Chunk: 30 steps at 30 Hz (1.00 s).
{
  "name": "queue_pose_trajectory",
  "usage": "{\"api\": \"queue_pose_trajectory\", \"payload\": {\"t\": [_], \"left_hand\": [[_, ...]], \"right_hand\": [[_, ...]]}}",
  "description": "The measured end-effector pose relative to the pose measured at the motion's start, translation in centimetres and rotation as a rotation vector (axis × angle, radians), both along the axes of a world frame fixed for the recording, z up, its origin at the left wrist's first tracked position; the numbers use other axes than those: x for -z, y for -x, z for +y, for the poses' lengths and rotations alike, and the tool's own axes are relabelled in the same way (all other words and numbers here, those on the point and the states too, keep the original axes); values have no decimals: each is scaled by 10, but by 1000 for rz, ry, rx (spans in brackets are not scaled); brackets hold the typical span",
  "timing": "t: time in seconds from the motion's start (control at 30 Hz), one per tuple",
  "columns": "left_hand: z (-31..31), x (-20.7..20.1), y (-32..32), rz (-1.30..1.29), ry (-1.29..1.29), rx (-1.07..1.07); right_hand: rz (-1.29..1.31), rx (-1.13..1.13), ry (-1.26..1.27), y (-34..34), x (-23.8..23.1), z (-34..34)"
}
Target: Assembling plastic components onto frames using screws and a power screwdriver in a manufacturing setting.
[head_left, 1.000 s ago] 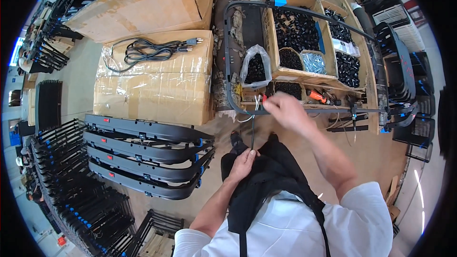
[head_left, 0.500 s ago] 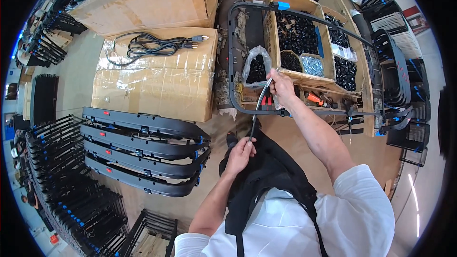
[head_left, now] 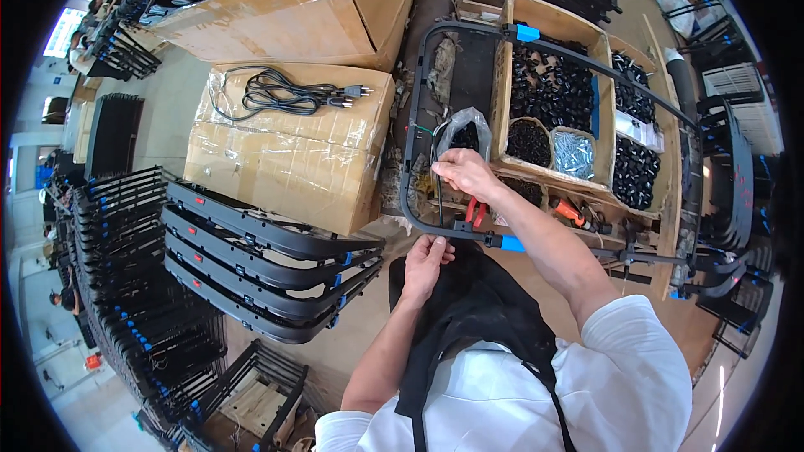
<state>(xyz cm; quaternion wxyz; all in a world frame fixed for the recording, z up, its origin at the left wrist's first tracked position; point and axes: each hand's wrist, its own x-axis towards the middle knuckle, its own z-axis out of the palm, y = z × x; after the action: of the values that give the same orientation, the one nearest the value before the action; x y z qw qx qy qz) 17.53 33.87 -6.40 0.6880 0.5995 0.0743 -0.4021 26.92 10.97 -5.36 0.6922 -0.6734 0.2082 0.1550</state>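
Observation:
A black frame (head_left: pixel 408 146) with rounded corners and blue bands lies over the bench. My right hand (head_left: pixel 463 172) is inside its left end, fingers pinched on a thin black cable (head_left: pixel 440 201). Above that hand the cable continues beside the frame's left rail, where a short green wire (head_left: pixel 425 129) shows. My left hand (head_left: pixel 425 261) is closed at the frame's near left corner, where the cable runs down to its fingers; the fingertips partly hide the grip. A clear plastic bag (head_left: pixel 466 130) of small black parts stands beyond my right hand, and red-handled pliers (head_left: pixel 476 212) lie just below it.
Wooden bins (head_left: pixel 548 172) hold black clips and silver screws (head_left: pixel 574 153). An orange-handled tool (head_left: pixel 569 212) lies near them. Left stands a taped carton (head_left: pixel 276 163) bearing a coiled power cord (head_left: pixel 280 94). Black curved panels (head_left: pixel 251 272) are stacked nearer, beside racks of black frames (head_left: pixel 134 301).
My right hand has moved down and left, bringing the cable inside the frame's left end. My left hand has come up against the near rail. A blue band now shows on that rail.

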Motion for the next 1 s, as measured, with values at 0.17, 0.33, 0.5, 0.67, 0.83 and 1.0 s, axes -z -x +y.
{"api": "queue_pose_trajectory", "payload": {"t": [0.17,0.33,0.5,0.67,0.83,1.0], "left_hand": [[-5,-1,6,7,23,-124],[-7,-4,6,-26,-75,-144],[-6,-12,2,11,-98,-148],[-4,-10,-6,120,13,-129],[-2,-7,-9,151,37,-91],[2,-2,-14,82,-39,21]], "right_hand": [[0,-69,5,-8,-1,-4],[-120,-251,510,-23,0,-57],[-451,-455,1186,-31,11,-75],[-463,-818,1364,-37,61,-58],[-532,-879,1467,-36,101,-53],[-335,-881,1331,-43,57,-55]]}}
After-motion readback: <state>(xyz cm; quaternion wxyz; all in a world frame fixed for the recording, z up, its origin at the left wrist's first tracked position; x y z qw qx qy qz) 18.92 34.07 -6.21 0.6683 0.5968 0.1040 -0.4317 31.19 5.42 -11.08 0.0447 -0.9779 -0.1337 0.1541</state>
